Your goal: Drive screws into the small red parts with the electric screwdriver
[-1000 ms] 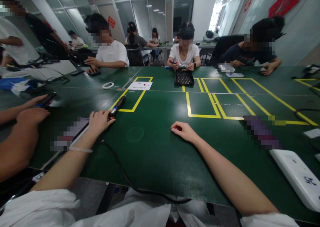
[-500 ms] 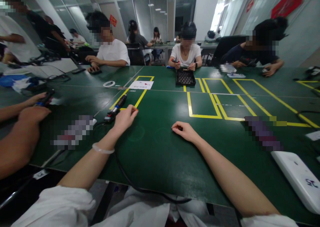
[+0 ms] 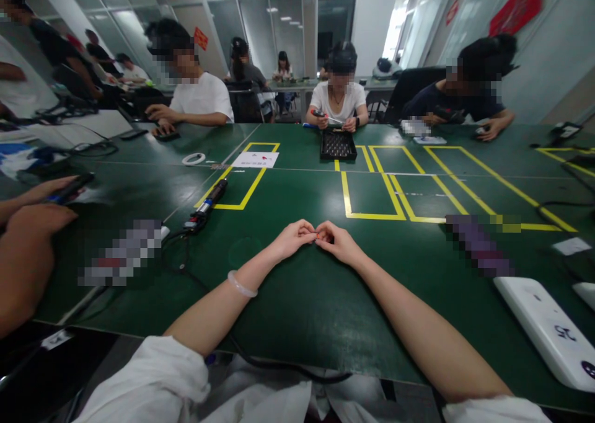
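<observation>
My left hand (image 3: 295,238) and my right hand (image 3: 338,242) meet fingertip to fingertip just above the green table (image 3: 279,305). Both are closed in a pinch. A tiny orange piece (image 3: 317,235) shows where the fingertips come together; it is too small to name. Whatever else the right fingers hold is hidden. To the left of my hands lies a black and silver pen-shaped power tool (image 3: 206,204) with a blue ring and a cable. A pale bracelet (image 3: 242,284) circles my left wrist.
Yellow tape (image 3: 374,216) marks rectangles on the table. A paper sheet (image 3: 255,159) lies beyond the tool. Across from me, a person works over a black tray (image 3: 338,146). A white power bank (image 3: 548,330) lies right; a co-worker's arm (image 3: 28,249) reaches in at left.
My left hand has moved right, away from the power tool, carrying the orange piece to my right hand. The fingertips now meet. The view has shifted slightly.
</observation>
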Demonstrator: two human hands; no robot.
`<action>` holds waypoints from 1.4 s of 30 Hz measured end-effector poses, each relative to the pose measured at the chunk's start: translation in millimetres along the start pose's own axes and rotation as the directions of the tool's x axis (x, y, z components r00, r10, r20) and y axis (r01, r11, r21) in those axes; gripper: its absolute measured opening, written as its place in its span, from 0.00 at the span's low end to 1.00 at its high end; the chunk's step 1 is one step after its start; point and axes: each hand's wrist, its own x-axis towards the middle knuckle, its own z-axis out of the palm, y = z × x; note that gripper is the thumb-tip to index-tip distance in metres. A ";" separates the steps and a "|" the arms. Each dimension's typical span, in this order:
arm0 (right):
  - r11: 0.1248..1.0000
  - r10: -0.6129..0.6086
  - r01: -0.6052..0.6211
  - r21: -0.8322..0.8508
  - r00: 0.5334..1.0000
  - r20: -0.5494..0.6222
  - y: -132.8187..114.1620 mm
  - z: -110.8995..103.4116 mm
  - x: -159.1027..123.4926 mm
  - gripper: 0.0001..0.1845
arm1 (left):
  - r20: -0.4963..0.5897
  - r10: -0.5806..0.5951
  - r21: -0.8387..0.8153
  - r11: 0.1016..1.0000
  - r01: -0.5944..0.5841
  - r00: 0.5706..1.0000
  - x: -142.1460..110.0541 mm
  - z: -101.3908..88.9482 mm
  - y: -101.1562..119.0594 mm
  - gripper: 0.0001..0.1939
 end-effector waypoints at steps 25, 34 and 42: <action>0.997 -0.015 0.010 -0.077 0.998 -0.067 -2.0 -1.1 1.1 0.10 | 0.014 0.110 0.071 0.991 -0.111 0.994 -5.5 -3.3 -4.9 0.13; 0.997 0.068 -0.071 -0.025 0.994 -0.086 1.8 -3.0 0.9 0.12 | 0.034 0.168 0.171 0.970 -0.171 0.985 -13.4 -0.2 3.0 0.15; 0.992 0.054 -0.045 0.121 0.996 -0.070 0.2 -0.8 0.6 0.16 | -0.005 0.196 0.274 0.943 -0.187 0.981 -14.2 -1.3 5.1 0.12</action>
